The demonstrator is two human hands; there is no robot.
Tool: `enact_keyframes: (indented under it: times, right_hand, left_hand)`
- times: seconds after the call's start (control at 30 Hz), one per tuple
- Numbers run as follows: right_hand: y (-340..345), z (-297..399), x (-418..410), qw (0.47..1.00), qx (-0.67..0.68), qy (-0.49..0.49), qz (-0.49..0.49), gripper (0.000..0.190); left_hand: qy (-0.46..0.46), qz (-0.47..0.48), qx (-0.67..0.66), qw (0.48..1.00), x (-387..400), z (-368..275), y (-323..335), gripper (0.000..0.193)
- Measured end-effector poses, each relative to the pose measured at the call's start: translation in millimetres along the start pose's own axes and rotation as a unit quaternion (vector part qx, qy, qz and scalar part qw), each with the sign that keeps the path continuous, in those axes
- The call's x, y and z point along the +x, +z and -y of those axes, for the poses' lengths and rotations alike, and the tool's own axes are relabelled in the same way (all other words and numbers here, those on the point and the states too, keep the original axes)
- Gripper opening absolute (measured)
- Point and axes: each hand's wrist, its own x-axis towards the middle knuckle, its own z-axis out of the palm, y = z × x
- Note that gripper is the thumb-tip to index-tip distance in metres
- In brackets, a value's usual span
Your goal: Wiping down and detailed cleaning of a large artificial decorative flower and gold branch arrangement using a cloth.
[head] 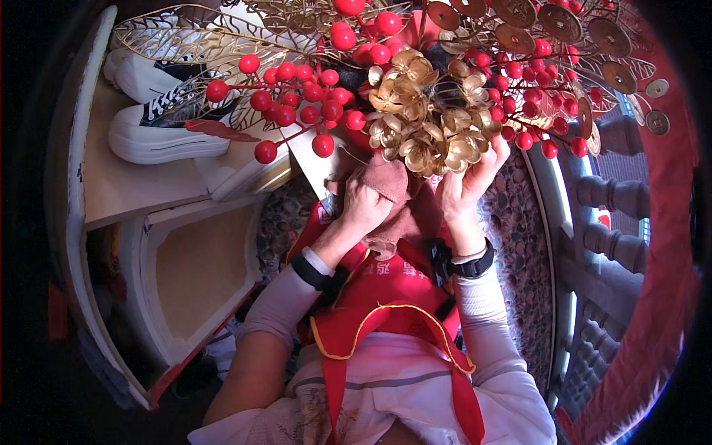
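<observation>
A brown cloth (384, 181) is bunched in my left hand (364, 206), its loose folds hanging over the front of a red apron (384, 283). Just to the right, my right hand (473, 178) grips the lower edge of a cluster of golden artificial flowers (425, 111), thumb in front, some fingertips hidden behind the petals. Sprays of red artificial berries (286, 114) fan out to the left of the flowers. More berries and golden coin ornaments (562, 23) spread to the right.
At left, black-and-white sneakers (167, 128) rest on a wooden cabinet top (139, 183) with a door or panel (206, 272) below. A balustrade (612, 194) runs along the right, beside red fabric (667, 222). The floor (517, 233) is pebbled.
</observation>
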Motion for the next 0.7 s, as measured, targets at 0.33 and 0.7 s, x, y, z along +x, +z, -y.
enact_keyframes:
  times: [0.33,0.7]
  right_hand:
    - [-2,2,0,1.0,-0.018,0.006,0.003,0.032]
    - [1,-1,-1,1.0,0.008,0.01,-0.005,0.032]
  left_hand:
    - [0.009,-0.028,-0.031,0.999,22,-39,-19,0.02]
    - [-0.038,-0.035,-0.088,0.995,3,-11,2,0.031]
